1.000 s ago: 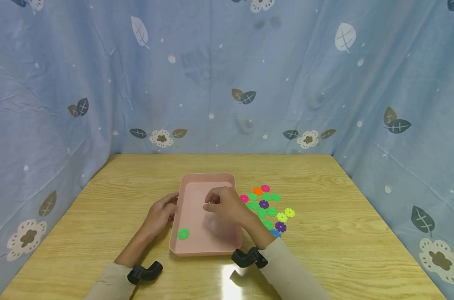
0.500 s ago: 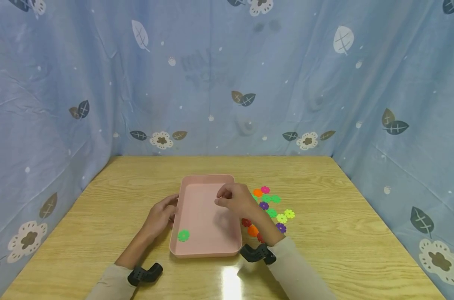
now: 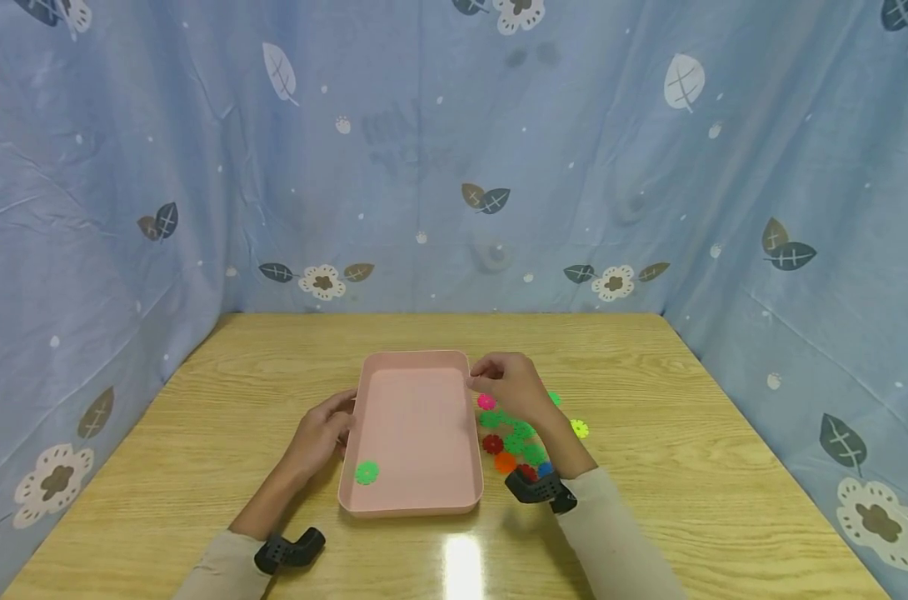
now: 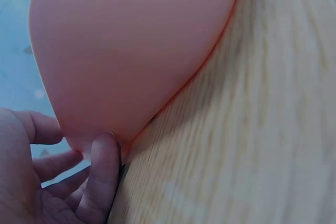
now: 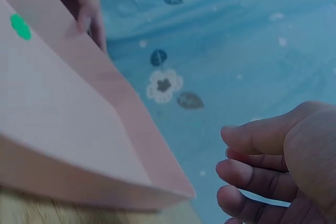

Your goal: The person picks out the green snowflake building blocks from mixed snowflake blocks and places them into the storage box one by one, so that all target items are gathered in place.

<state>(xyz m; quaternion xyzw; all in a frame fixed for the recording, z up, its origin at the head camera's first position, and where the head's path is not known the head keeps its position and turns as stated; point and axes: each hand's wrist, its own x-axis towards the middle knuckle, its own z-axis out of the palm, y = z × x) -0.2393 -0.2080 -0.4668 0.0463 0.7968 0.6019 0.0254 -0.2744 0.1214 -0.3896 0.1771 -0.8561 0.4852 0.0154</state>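
A shallow pink tray (image 3: 412,510) stands on the wooden table. One green flower-shaped disc (image 3: 367,472) lies inside, near its front left corner. My left hand (image 3: 316,440) touches the left wall; in the left wrist view its thumb (image 4: 105,158) presses the pink outer side. Beside the right rim, my right hand (image 3: 516,385) is held up, fingers loosely bent. No piece shows between its thumb and fingertips in the right wrist view. Several flower discs (image 3: 513,442) in green, red, orange and other colours lie under and beside that hand, which hides some of them.
The pale wooden table (image 3: 709,500) extends on both sides of the tray. A blue leaf-and-flower curtain (image 3: 424,150) encloses its back and sides. Each wrist carries a black device (image 3: 541,487). A yellow disc (image 3: 579,428) lies right of the right forearm.
My right hand has moved right, from above the tray to beyond its right rim, covering different discs. The left hand, tray and green disc in it have stayed in place.
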